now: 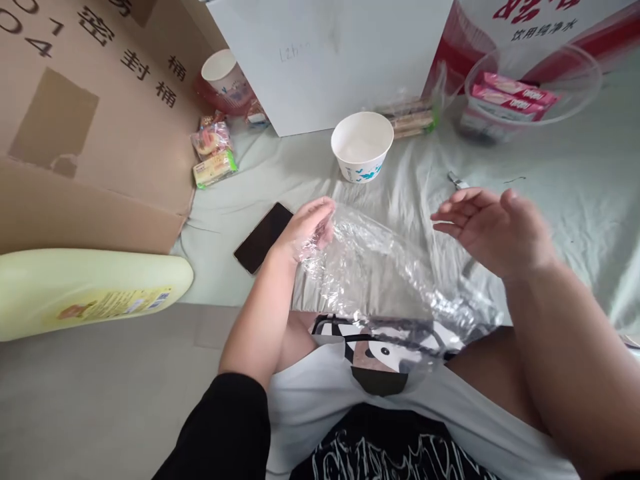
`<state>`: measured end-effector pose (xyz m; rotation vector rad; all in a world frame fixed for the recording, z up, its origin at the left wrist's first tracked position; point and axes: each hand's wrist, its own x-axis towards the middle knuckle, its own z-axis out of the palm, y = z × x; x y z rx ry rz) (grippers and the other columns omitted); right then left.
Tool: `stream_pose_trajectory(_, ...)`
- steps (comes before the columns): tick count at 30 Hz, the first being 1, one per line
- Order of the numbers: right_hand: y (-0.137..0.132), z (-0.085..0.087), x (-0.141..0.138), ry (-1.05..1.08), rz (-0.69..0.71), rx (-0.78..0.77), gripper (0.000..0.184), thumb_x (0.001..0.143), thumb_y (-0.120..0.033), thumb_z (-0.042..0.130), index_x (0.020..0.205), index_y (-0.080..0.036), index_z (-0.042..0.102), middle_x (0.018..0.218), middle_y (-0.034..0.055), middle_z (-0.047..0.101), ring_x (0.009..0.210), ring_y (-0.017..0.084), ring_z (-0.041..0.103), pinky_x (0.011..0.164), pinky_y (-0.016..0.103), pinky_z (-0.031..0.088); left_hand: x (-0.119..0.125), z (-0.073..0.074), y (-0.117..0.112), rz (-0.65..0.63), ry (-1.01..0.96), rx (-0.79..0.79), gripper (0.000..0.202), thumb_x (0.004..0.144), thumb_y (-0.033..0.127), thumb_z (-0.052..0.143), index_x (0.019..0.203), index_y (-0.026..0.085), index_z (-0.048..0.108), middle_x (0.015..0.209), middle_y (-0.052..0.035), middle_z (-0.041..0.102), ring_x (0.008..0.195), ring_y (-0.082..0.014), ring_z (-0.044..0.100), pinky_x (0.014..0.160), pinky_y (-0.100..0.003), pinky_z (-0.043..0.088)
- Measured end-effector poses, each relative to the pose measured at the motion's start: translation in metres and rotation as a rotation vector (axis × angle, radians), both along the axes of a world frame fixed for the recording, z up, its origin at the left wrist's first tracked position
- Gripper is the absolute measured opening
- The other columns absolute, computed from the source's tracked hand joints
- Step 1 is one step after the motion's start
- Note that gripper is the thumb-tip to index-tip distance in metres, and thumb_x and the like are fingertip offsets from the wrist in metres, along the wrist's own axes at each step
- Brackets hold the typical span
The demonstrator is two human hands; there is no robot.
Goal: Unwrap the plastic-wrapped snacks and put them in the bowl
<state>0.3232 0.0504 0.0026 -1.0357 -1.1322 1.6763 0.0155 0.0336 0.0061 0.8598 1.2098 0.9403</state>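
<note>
My left hand (306, 229) grips the upper left edge of a clear, crinkled plastic bag (380, 273) that drapes over my lap; its fingers are curled round the film. To the right of the bag, my right hand (493, 227) hovers with fingers stretched out and apart, holding nothing. A white paper bowl (362, 145) with blue print stands on the pale green sheet (575, 193) just beyond both hands.
A black phone (263, 237) lies left of my left hand. Wrapped snacks (213, 157) and a paper cup (221, 72) sit by a cardboard box (90, 120). A clear bowl (530, 83) holds pink packets. A white box (330, 60) stands behind, a pale yellow bottle (90, 290) at left.
</note>
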Motion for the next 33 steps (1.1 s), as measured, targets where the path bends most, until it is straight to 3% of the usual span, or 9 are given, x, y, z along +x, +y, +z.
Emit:
stream_pose_trajectory(3,0.0,-0.005,-0.026,0.006,0.303,-0.066,0.057,0.072,-0.065,0.08,0.112,-0.026,0.069,0.115,0.0091,0.076,0.101,0.025,0.074,0.084,0.041,0.062,0.002,0.003,0.004,-0.215,0.017,-0.111,0.04,0.081,0.053,0.079,0.081,0.019,0.058,0.045,0.0034,0.055,0.029,-0.0084,0.044,0.034,-0.02,0.025)
stream_pose_trajectory(7,-0.014,-0.007,-0.054,-0.165,0.796,-0.109,0.038,0.081,-0.05,0.08,0.099,-0.018,0.068,0.075,0.0018,0.073,0.063,0.013,0.066,0.059,0.027,0.053,0.003,0.005,0.002,-0.261,-0.09,-0.112,0.049,0.086,0.059,0.069,0.112,0.019,0.061,0.066,-0.002,0.072,0.048,-0.0152,0.064,0.044,-0.022,0.042)
stream_pose_trajectory(10,-0.022,-0.009,-0.063,-0.167,0.592,-0.085,0.034,0.086,-0.052,0.073,0.087,-0.02,0.063,0.058,-0.0033,0.062,0.05,0.009,0.054,0.05,0.025,0.044,0.009,0.001,-0.003,-0.094,-0.229,0.002,0.069,0.091,0.073,0.052,0.134,0.019,0.057,0.094,-0.0094,0.078,0.085,-0.0239,0.077,0.064,-0.029,0.056)
stream_pose_trajectory(14,-0.023,-0.012,-0.064,-0.195,0.174,-0.077,0.039,0.083,-0.057,0.073,0.089,-0.021,0.058,0.059,-0.0014,0.065,0.05,0.012,0.059,0.051,0.026,0.046,0.024,-0.007,-0.01,-0.245,-0.25,0.015,0.078,0.074,0.07,0.075,0.131,0.018,0.062,0.119,-0.0157,0.076,0.108,-0.0298,0.074,0.082,-0.036,0.06)
stream_pose_trajectory(18,-0.022,-0.013,-0.06,-0.211,0.092,-0.013,0.039,0.084,-0.053,0.072,0.103,-0.021,0.059,0.056,-0.0046,0.061,0.051,0.013,0.06,0.052,0.026,0.048,0.033,-0.014,-0.01,-0.272,0.003,-0.043,0.051,0.079,0.043,0.078,0.121,0.017,0.067,0.09,-0.0086,0.079,0.074,-0.0183,0.076,0.062,-0.026,0.056)
stream_pose_trajectory(22,-0.023,-0.02,-0.056,-0.137,0.117,0.049,0.051,0.078,-0.041,0.079,0.122,-0.025,0.06,0.092,0.0011,0.071,0.059,0.012,0.065,0.053,0.028,0.053,0.033,-0.016,-0.008,-0.167,0.045,0.027,0.044,0.091,0.037,0.061,0.131,0.019,0.06,0.069,-0.0002,0.074,0.052,-0.0128,0.069,0.047,-0.02,0.047)
stream_pose_trajectory(26,-0.022,-0.025,-0.059,-0.197,-0.049,0.14,0.006,0.081,-0.027,0.069,0.082,-0.022,0.07,0.089,0.0048,0.066,0.067,0.014,0.064,0.047,0.026,0.046,0.029,-0.015,-0.008,-0.155,-0.052,0.055,0.038,0.087,0.04,0.065,0.12,0.02,0.064,0.061,0.0029,0.07,0.046,-0.0127,0.066,0.043,-0.019,0.044)
stream_pose_trajectory(29,-0.019,-0.022,-0.06,-0.162,-0.219,0.261,0.017,0.078,-0.019,0.063,0.062,-0.023,0.064,0.081,0.0074,0.062,0.1,0.025,0.066,0.051,0.026,0.047,0.024,-0.013,-0.006,-0.145,-0.137,0.054,0.024,0.079,0.037,0.071,0.093,0.019,0.07,0.059,0.0015,0.069,0.047,-0.0136,0.065,0.044,-0.021,0.045)
stream_pose_trajectory(33,-0.015,-0.02,-0.054,-0.131,-0.29,0.324,0.013,0.076,-0.021,0.064,0.063,-0.023,0.063,0.103,0.0082,0.067,0.108,0.025,0.064,0.065,0.032,0.052,0.017,-0.012,-0.002,-0.199,-0.204,0.117,0.015,0.069,0.031,0.071,0.072,0.017,0.076,0.064,-0.0042,0.072,0.058,-0.0174,0.069,0.056,-0.029,0.053)
